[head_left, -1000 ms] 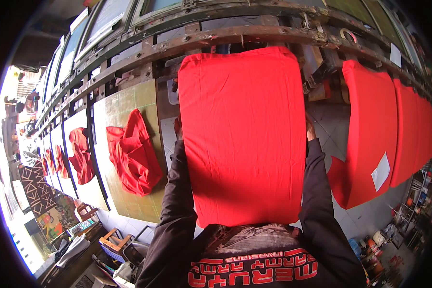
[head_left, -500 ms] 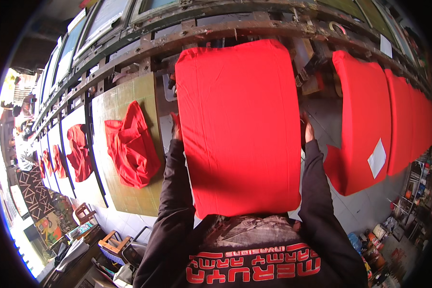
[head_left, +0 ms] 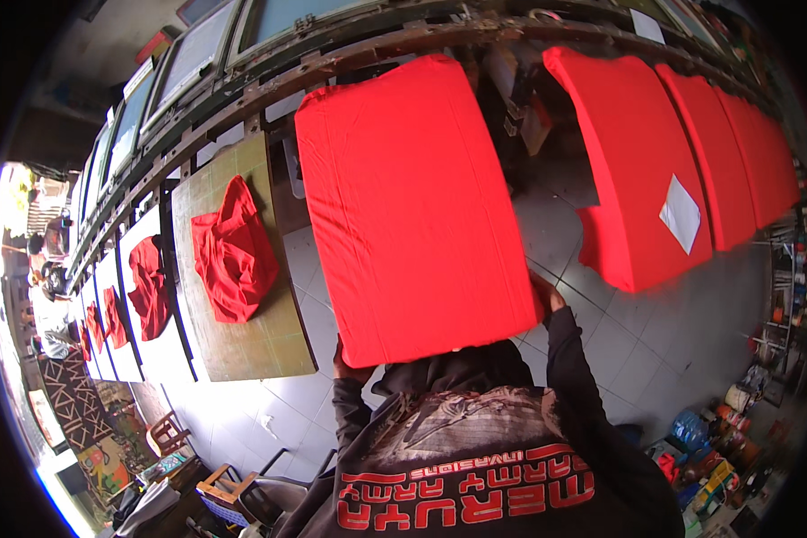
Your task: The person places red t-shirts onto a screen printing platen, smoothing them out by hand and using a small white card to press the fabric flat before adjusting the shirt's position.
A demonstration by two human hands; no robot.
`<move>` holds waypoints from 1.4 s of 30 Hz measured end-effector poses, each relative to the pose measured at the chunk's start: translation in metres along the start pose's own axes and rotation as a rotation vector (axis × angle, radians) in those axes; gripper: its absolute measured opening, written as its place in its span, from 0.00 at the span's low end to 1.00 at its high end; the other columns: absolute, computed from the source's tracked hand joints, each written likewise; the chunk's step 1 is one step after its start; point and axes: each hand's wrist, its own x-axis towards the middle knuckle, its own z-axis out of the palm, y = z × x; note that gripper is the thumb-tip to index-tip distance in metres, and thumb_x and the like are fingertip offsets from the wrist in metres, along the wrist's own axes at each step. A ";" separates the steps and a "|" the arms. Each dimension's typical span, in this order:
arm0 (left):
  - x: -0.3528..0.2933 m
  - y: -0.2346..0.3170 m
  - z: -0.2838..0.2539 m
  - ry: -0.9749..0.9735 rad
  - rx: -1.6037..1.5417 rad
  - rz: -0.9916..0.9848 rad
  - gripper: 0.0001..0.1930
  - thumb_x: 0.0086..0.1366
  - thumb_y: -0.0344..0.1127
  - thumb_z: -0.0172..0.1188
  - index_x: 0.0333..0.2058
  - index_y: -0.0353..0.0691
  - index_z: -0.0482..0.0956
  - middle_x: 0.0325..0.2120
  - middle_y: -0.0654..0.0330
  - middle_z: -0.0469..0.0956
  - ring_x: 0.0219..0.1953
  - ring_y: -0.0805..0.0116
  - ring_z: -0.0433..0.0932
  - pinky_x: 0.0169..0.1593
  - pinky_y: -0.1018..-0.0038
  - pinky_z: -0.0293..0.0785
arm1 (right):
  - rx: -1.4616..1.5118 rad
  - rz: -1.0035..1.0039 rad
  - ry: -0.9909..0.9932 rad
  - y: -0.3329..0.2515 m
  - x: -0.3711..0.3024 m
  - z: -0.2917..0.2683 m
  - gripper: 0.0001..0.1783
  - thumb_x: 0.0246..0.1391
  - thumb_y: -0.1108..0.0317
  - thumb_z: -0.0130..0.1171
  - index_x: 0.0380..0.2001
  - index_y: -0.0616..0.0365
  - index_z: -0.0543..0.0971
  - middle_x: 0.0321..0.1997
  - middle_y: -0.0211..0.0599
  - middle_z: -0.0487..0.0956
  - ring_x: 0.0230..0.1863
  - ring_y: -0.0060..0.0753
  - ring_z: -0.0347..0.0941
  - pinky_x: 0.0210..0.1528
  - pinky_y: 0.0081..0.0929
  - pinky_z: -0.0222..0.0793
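Observation:
A red T-shirt (head_left: 412, 206) is pulled over a board directly ahead, its surface mostly smooth with fine creases along the left side. At the near left corner my left hand (head_left: 344, 360) closes on the shirt's edge; most of its fingers are hidden by the cloth. My right hand (head_left: 550, 296) grips the edge near the right corner, with its fingers curled partly out of sight beneath.
Crumpled red cloth (head_left: 235, 251) lies on a yellowish board (head_left: 282, 336) to the left, and more such boards continue beyond. On the right, several boards wear red shirts (head_left: 632, 170), one carrying a white diamond-shaped sheet (head_left: 681, 213). A metal rail (head_left: 368, 63) runs behind. Bottles and containers (head_left: 690, 430) crowd the lower right.
Both hands have slid from the board's sides toward me, down to its near corners. The view has shifted and tilted, so the board now leans to the left.

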 end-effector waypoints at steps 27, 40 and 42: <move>0.032 0.003 -0.048 0.136 -0.533 0.681 0.20 0.66 0.41 0.58 0.53 0.38 0.76 0.53 0.54 0.77 0.57 0.54 0.74 0.60 0.52 0.69 | 0.244 -0.186 0.139 0.014 0.035 -0.042 0.25 0.70 0.55 0.38 0.64 0.52 0.66 0.64 0.33 0.72 0.61 0.37 0.71 0.60 0.39 0.71; -0.010 -0.027 -0.009 -0.023 -0.294 0.449 0.31 0.59 0.50 0.56 0.58 0.38 0.69 0.58 0.51 0.70 0.60 0.50 0.68 0.64 0.48 0.61 | 0.431 -0.174 0.132 0.007 -0.001 -0.022 0.21 0.65 0.53 0.46 0.54 0.53 0.73 0.57 0.36 0.75 0.56 0.38 0.73 0.57 0.40 0.71; -0.015 -0.036 -0.021 -0.117 -0.221 0.317 0.38 0.53 0.54 0.54 0.61 0.40 0.65 0.62 0.51 0.65 0.64 0.50 0.63 0.67 0.45 0.54 | 0.511 -0.137 0.029 0.027 0.002 -0.038 0.20 0.61 0.55 0.42 0.47 0.52 0.76 0.54 0.38 0.76 0.56 0.41 0.72 0.58 0.45 0.66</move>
